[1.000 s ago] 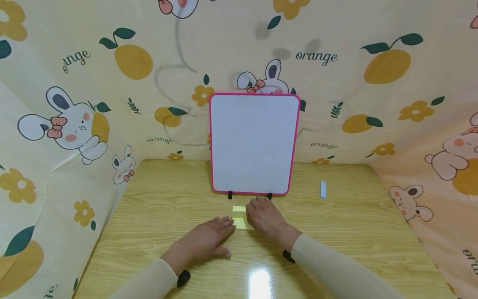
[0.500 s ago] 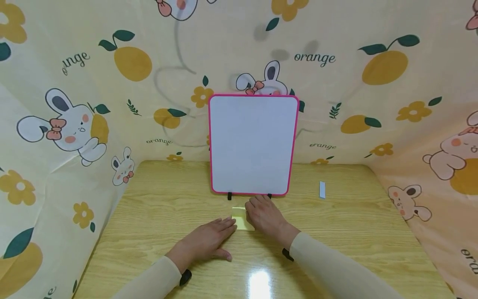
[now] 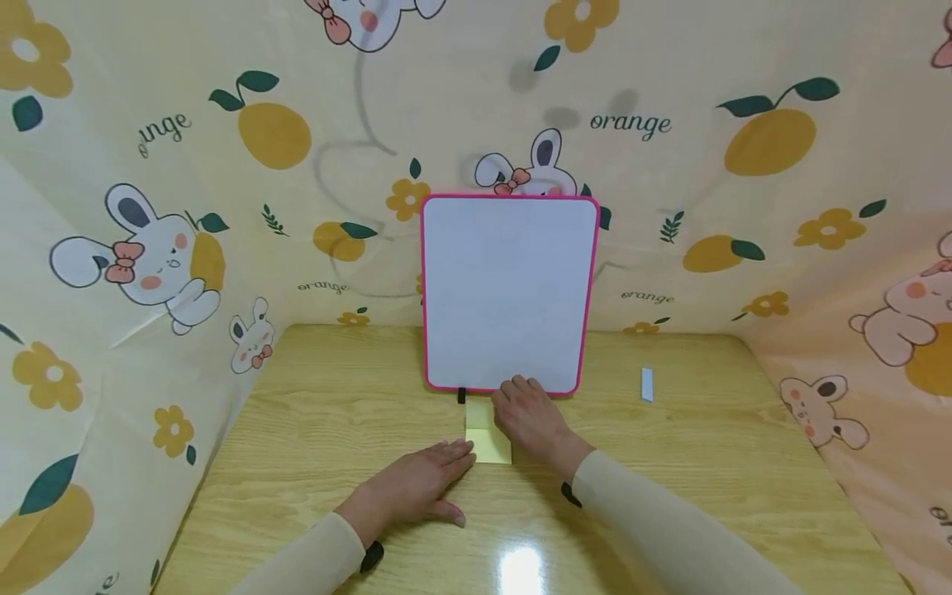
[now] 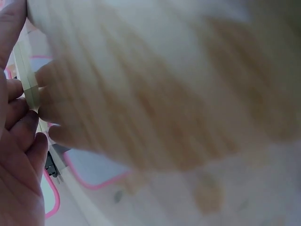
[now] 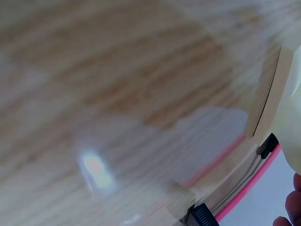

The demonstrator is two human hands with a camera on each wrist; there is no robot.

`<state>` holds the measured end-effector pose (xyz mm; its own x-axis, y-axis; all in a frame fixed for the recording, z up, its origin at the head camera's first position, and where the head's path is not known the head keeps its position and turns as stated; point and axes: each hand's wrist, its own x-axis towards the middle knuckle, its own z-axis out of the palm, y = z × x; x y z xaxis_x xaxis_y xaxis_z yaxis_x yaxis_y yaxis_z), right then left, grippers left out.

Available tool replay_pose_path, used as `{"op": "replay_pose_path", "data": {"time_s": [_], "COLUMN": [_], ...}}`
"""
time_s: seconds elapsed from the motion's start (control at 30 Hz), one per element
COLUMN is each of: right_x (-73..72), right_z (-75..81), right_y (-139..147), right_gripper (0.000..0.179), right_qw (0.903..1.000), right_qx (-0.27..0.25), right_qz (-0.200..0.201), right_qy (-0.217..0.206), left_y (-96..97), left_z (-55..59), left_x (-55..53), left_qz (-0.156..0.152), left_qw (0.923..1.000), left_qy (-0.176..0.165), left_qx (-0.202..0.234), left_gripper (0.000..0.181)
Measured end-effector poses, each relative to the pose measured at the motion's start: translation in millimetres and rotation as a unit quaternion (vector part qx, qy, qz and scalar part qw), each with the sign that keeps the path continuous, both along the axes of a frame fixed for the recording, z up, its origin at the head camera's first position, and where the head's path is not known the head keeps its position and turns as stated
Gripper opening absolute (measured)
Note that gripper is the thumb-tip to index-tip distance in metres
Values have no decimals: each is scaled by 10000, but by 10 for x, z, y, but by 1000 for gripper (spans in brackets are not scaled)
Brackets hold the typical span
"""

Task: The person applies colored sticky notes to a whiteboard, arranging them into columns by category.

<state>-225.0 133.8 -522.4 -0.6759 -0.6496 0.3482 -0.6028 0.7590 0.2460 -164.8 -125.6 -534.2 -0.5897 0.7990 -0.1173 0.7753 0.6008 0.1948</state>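
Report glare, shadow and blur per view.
Head: bright glare on the table near the bottom edge, soft grey shadows on the patterned backdrop; left wrist: wood grain blurred; right wrist: soft grain, a bright reflected spot, and the pink whiteboard rim mirrored in the table.

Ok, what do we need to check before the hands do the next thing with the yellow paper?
1. Left hand at the yellow paper: ok, fingertips at its left edge.
2. Right hand at the yellow paper: ok, by its upper right side.
3. No line across the yellow paper: not ok, one runs across around the middle.
4. Just one sheet: cannot tell.
5. White board standing up: ok.
6. Blue strip out of the way: ok, apart from both hands.
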Motion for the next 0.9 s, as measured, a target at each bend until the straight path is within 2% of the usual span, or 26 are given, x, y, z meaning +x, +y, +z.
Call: {"op": "replay_pose_path", "data": {"time_s": [0.3,0.47,0.6,0.9], "right_x": [-83,-120,-154,-200], "right_z": [24,40,38,64], "right_y": [-27,-35,-17,4], "right_gripper": [16,10,12,21], "right_qw": [9993,9980,9979,9992], "right_qx": [84,298,343,5], "right_qz": [-220,-356,-426,-350], "right_qy": [-287,-428,-340,-173], "left_y": [2,1,12,9], "left_z": [35,49,54,43], "left_x": [26,17,10,11], "left_qz": [-55,-119,-151,-135], "left_qw": [10000,9998,9995,9993], "left_qy": [28,126,189,225], "left_qx": [-62,-138,-205,-282], "left_gripper": [92,90,91,91]}}
